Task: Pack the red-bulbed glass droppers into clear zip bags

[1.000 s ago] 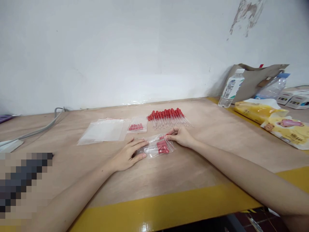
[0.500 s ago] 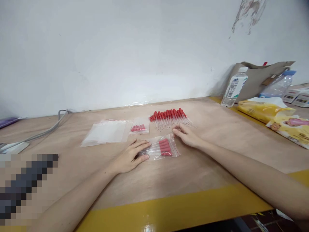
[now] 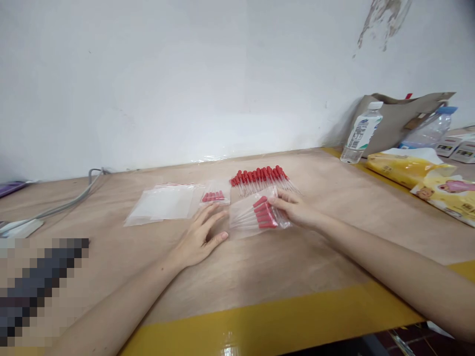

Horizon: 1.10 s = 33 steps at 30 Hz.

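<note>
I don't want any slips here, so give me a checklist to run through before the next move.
1. Right hand has a grip on bag: ok, at the bulb end.
2. Left hand off bag: cannot tell, very near its edge.
3. Red bulbs inside bag: ok.
4. Seal closed: cannot tell.
5. Loose droppers lined up: ok, beyond bag.
6. Flat bags stacked: ok, roughly.

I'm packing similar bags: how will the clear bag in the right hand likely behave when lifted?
The clear bag probably flops at its margins, its thin film creased by the right hand. The straight stems inside may stiffen it lengthwise. It likely feels heavier toward the red ends, its bulkiest contents.
</note>
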### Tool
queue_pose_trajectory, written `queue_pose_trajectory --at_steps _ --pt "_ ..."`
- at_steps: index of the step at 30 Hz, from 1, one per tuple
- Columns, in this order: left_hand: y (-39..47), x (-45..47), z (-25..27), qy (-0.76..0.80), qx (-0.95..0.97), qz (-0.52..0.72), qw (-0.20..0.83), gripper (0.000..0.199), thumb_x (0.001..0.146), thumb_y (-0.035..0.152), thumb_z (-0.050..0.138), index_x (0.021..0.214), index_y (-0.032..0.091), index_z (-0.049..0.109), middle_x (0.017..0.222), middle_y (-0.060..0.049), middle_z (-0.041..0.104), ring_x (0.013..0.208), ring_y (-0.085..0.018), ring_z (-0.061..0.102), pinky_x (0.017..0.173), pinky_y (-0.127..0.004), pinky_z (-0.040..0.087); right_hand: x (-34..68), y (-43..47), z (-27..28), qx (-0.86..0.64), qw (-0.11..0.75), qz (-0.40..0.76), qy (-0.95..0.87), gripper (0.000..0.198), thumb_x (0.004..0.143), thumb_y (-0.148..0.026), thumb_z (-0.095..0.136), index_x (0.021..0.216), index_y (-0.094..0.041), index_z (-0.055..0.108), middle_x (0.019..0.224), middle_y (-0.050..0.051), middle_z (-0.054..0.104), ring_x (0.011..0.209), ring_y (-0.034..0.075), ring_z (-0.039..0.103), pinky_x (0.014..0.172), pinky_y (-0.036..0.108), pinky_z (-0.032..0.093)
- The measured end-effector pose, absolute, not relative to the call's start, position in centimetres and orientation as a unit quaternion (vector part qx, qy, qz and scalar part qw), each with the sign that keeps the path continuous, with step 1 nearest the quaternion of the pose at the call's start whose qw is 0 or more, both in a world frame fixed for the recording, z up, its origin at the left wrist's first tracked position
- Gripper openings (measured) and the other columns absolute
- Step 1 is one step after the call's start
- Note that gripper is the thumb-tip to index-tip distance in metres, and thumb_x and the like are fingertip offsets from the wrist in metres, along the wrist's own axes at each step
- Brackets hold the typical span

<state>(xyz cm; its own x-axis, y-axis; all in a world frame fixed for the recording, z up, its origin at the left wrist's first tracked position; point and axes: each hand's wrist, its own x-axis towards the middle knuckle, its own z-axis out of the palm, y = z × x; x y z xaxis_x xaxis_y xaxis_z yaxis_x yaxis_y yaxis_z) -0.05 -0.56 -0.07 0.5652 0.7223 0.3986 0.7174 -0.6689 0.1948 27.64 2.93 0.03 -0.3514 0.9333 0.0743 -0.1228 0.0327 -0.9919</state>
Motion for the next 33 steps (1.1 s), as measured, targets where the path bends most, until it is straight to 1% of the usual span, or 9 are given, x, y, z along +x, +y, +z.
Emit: queue_pose_trajectory --at_steps 5,9,15,19,24,26,28,30,33 --pt "1.5 -2.2 -0.5 0.535 0.800 0.235 -0.135 0.047 0.088 0.048 0.041 0.122 0.018 0.053 0.136 -0.014 0.040 0.131 -0.031 0.027 0.106 -0.053 0.020 27.9 4.4 2.7 -0.350 0.557 0.616 -0.434 0.004 0.078 -0.022 0.055 0.078 -0.018 0.055 0.072 0.002 0.064 0.063 0.014 0.061 0.062 0.029 0.051" --pt "3.6 -5.0 -0.5 0.638 0.728 0.194 -0.158 0.050 0.089 0.046 0.034 0.126 0.016 0.051 0.139 -0.015 0.037 0.134 -0.031 0.022 0.106 -0.055 0.017 24.3 6.2 3.5 -0.337 0.594 0.632 -0.366 0.008 0.079 -0.011 0.050 0.073 -0.016 0.054 0.070 0.002 0.063 0.063 0.012 0.061 0.062 0.026 0.052" --pt "4.6 -6.8 -0.7 0.718 0.688 0.086 -0.065 0.060 0.090 0.048 0.029 0.138 0.013 0.035 0.148 -0.014 0.021 0.137 -0.031 0.013 0.107 -0.052 0.016 15.5 8.6 2.3 -0.360 0.590 0.662 -0.290 0.016 0.079 -0.006 0.048 0.069 -0.019 0.044 0.066 -0.004 0.056 0.060 0.006 0.056 0.070 0.023 0.052" --pt "4.7 -6.7 -0.9 0.719 0.691 0.072 -0.032 0.057 0.090 0.044 0.028 0.134 0.009 0.040 0.142 -0.017 0.033 0.132 -0.033 0.027 0.104 -0.051 0.022 12.8 8.9 1.2 -0.396 0.565 0.654 -0.312 0.021 0.079 -0.008 0.052 0.064 -0.019 0.042 0.060 -0.005 0.052 0.062 0.006 0.056 0.073 0.022 0.051" --pt "4.9 -6.6 -1.1 0.723 0.680 0.117 -0.031 0.046 0.091 0.031 0.023 0.121 0.013 0.053 0.134 -0.015 0.045 0.126 -0.033 0.036 0.100 -0.054 0.027 15.6 8.4 1.0 -0.441 0.493 0.641 -0.389 0.013 0.067 -0.006 0.063 0.066 -0.015 0.052 0.058 0.000 0.056 0.060 0.011 0.058 0.067 0.025 0.051" --pt "5.1 -6.7 -1.1 0.734 0.662 0.149 -0.026 0.047 0.091 0.029 0.021 0.119 0.012 0.055 0.131 -0.016 0.049 0.125 -0.033 0.039 0.099 -0.055 0.029 18.1 8.3 1.2 -0.477 0.468 0.598 -0.442 0.016 0.063 -0.009 0.066 0.074 -0.013 0.056 0.060 0.002 0.059 0.056 0.013 0.058 0.062 0.029 0.050" --pt "5.1 -6.8 -0.9 0.741 0.643 0.190 -0.022 0.050 0.092 0.030 0.017 0.123 0.011 0.051 0.129 -0.016 0.050 0.123 -0.033 0.042 0.098 -0.053 0.033 21.1 8.3 1.4 -0.551 0.433 0.426 -0.572 0.020 0.065 -0.016 0.065 0.084 -0.016 0.058 0.067 0.003 0.062 0.058 0.014 0.058 0.062 0.029 0.048" --pt "4.8 -6.7 -0.4 0.738 0.633 0.232 -0.026 0.053 0.094 0.032 0.012 0.130 0.011 0.044 0.131 -0.014 0.049 0.124 -0.029 0.043 0.098 -0.047 0.037 23.9 8.5 1.3 -0.590 0.417 0.235 -0.651 0.010 0.068 -0.020 0.061 0.077 -0.018 0.061 0.076 0.004 0.065 0.071 0.015 0.059 0.070 0.029 0.046" --pt "3.6 -5.8 0.3 0.671 0.673 0.309 -0.039 0.052 0.095 0.037 0.013 0.135 0.014 0.038 0.138 -0.008 0.043 0.132 -0.021 0.031 0.105 -0.038 0.032 27.3 8.9 0.7 -0.642 0.389 0.089 -0.654 0.011 0.072 -0.023 0.054 0.075 -0.021 0.064 0.081 0.004 0.066 0.077 0.018 0.059 0.070 0.031 0.043"
